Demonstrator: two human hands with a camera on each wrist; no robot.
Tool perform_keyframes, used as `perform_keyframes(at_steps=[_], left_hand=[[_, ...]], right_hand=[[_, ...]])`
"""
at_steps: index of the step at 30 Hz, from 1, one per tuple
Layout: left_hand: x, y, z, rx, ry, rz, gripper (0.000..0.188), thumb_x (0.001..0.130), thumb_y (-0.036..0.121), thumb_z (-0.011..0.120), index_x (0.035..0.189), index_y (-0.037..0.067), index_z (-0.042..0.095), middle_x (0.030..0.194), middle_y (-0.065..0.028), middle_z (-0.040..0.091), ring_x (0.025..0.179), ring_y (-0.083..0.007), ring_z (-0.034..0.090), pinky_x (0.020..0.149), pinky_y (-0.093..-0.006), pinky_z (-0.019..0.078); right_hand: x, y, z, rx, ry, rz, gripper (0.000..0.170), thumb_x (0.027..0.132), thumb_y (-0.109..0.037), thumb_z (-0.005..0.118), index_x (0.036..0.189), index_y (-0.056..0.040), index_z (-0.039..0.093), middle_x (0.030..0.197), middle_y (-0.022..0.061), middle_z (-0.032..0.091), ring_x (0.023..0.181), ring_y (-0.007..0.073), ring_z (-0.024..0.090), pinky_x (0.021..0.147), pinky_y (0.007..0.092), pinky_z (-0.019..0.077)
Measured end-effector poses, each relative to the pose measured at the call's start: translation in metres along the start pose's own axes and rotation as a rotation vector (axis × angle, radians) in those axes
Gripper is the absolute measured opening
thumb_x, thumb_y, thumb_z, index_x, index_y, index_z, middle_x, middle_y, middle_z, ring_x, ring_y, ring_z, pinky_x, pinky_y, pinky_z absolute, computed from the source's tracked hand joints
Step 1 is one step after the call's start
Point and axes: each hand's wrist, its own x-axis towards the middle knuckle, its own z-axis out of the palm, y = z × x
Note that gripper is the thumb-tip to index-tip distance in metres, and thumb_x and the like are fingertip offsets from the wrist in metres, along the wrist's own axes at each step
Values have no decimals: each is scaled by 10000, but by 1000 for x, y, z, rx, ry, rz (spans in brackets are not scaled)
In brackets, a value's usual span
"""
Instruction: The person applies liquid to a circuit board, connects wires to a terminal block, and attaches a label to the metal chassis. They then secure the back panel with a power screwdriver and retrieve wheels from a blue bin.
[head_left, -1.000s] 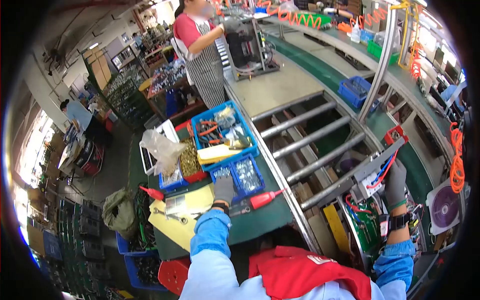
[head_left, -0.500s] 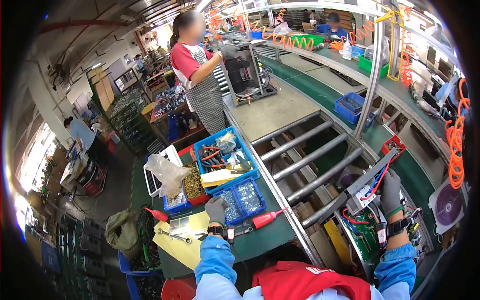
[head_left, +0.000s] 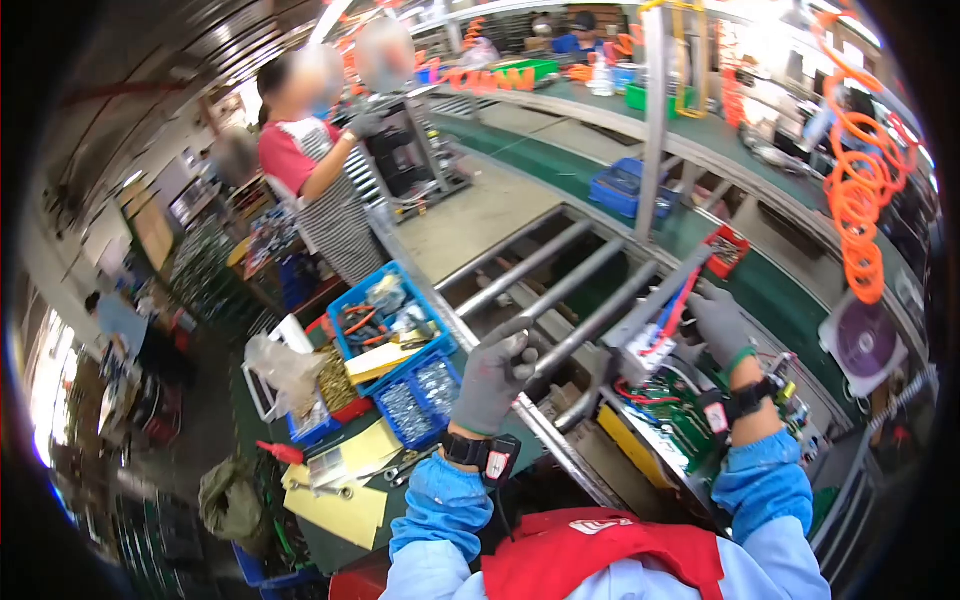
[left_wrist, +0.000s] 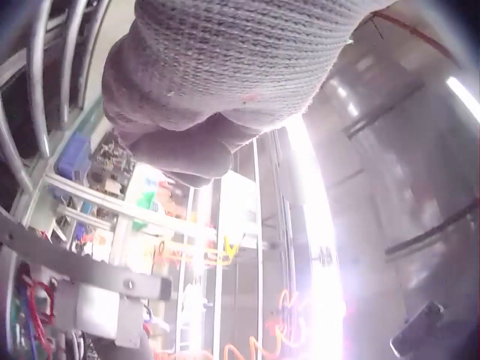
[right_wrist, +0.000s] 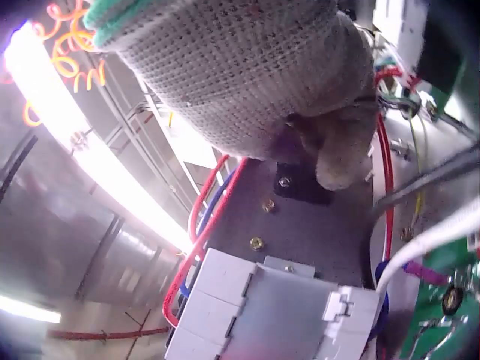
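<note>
Right hand (head_left: 722, 326): fingers clamped on the metal plate (head_left: 668, 293); wrist view has a fingertip bent over its face. Left hand (head_left: 488, 380): fingers curled in, can't tell if a small part is pinched in there.

Key relation: plate lies to the right of the left fingers, with a gap between. Right hand is the nearer one, already on it. Long axis runs on a slant: one end up by the right fingers, the other down toward the left-hand side, where the white block (head_left: 640, 354) sits. So the block end is the one closer to the left fingers. Two brass-coloured screws (right_wrist: 257, 244) show on the plate face between right fingers and block.

Further out: roller (head_left: 600, 318) just beyond the left fingertips. Green circuit board (head_left: 684, 415) below the right fingers, my guess wired to the plate. Red bin (head_left: 735, 268) past the plate's upper end. Blue bin (head_left: 428, 437) of small hardware behind the left fingers, on the tabletop (head_left: 325, 540).

Vs half a second ago: left hand was at the blue bin, now it's off it and nearer the plate. Right grip looks the same. Head view has swung round, so everything sits further left.
</note>
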Motion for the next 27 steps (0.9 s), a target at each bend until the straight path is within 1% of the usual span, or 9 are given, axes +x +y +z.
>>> perform_keyframes(at_steps=[2, 3, 6, 9, 12, 17, 20, 24, 27], left_hand=[[6, -2, 37, -15, -71, 10, 358, 929, 75, 625, 1262, -45, 572, 1028, -93, 657, 780, -95, 609, 580, -185, 450], [8, -2, 55, -6, -95, 6, 341, 931, 63, 629, 1253, -39, 581, 1031, -101, 668, 775, -99, 619, 574, -183, 449], [15, -8, 93, 56, -175, 33, 303, 927, 75, 657, 1208, -26, 604, 997, -93, 666, 758, -97, 607, 550, -192, 420], [18, -16, 120, 104, -261, 108, 288, 917, 99, 644, 1180, -14, 615, 916, -35, 639, 647, -25, 454, 523, -171, 308], [13, -12, 138, 144, -264, 110, 261, 910, 62, 661, 1144, -41, 614, 845, -54, 624, 617, -62, 473, 510, -189, 314], [10, -22, 154, 473, -206, 468, 173, 889, 31, 653, 1032, -62, 681, 956, -66, 692, 856, -115, 645, 804, -264, 530], [4, -25, 159, 800, -196, 608, 191, 897, 46, 658, 1052, -62, 687, 955, -66, 698, 858, -102, 637, 794, -248, 520], [7, -24, 166, 698, -271, 403, 237, 897, 57, 650, 1100, -60, 687, 985, -56, 702, 880, -107, 641, 798, -252, 514], [25, -12, 154, 533, -132, 276, 249, 961, 167, 588, 1104, -23, 661, 803, -6, 602, 660, -19, 482, 544, -171, 404]], right_hand=[[-8, -15, -11, -119, 79, -87, 260, 922, -195, 542, 1058, -1, 651, 709, 73, 614, 539, 162, 623, 452, 308, 507], [-11, -21, -14, -237, 198, -144, 256, 892, -215, 558, 971, -17, 699, 786, 194, 684, 610, 286, 689, 567, 411, 548], [-38, -49, -13, -271, 293, -350, 265, 854, -232, 588, 960, -19, 705, 856, 239, 675, 822, 380, 679, 758, 452, 520], [-69, -75, -6, 128, -198, -303, 267, 882, -210, 646, 968, 35, 704, 802, 97, 668, 661, 138, 658, 561, 296, 554], [-96, -97, 0, 380, -383, -125, 308, 954, -234, 612, 1069, 45, 673, 891, 73, 678, 686, 144, 663, 599, 291, 566], [-98, -96, 0, 512, -373, -123, 279, 950, -202, 629, 1075, 43, 673, 888, 66, 673, 722, 130, 656, 640, 277, 560], [-93, -86, 0, 595, -364, -135, 242, 938, -176, 640, 1044, 38, 680, 849, 65, 669, 700, 122, 643, 615, 267, 547], [-73, -67, -7, 717, -278, -32, 192, 927, -156, 647, 958, 30, 686, 783, 64, 659, 628, 116, 620, 551, 252, 516], [-42, -42, -26, 607, 29, -31, 163, 919, -126, 644, 874, 27, 679, 729, 70, 657, 550, 112, 592, 487, 236, 484]])
